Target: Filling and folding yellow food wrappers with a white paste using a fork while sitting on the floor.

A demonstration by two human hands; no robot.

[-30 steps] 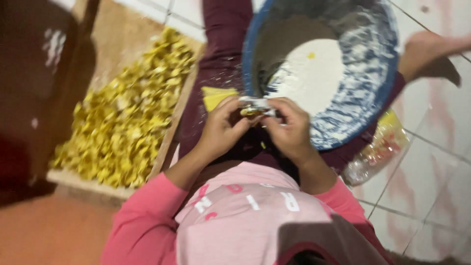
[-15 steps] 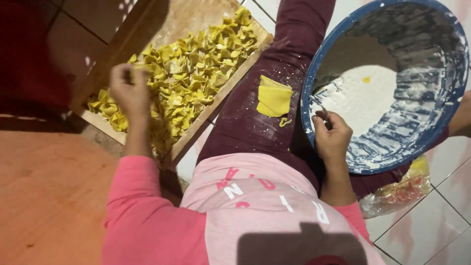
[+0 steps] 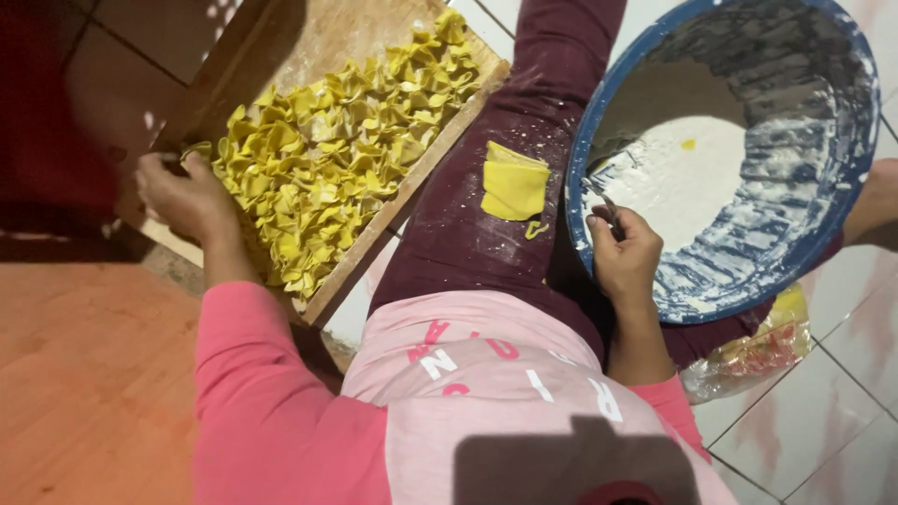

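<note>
While a heap of folded yellow dumplings (image 3: 341,159) is being kept on a wooden board (image 3: 281,56) at the left of the scene, the left hand (image 3: 182,194) is being rested at the near-left edge of that heap, its fingers curled loosely over the nearest pieces; whether one is actually being pinched cannot be told. The board is being laid flat on the tiled floor (image 3: 842,393), just beside the seated person's leg, probably so that finished pieces can be set down at arm's reach.

At the right, a small metal utensil (image 3: 603,201) is being gripped in the closed fingers of the right hand (image 3: 625,257), which is being held over the near rim of a large blue basin (image 3: 865,140). The basin is being propped against the lap, tilted toward the person, and a pool of white batter or flour paste (image 3: 687,173) is being held in its bottom, with white smears along the inner wall and one tiny yellow scrap lying on the white.

Between the two hands, a stack of flat yellow wrappers (image 3: 513,182) is being kept on the dark red trouser leg (image 3: 486,215), dusted with flour. A crumpled plastic bag (image 3: 758,351) is being left on the floor at the near right, partly under the basin.
</note>
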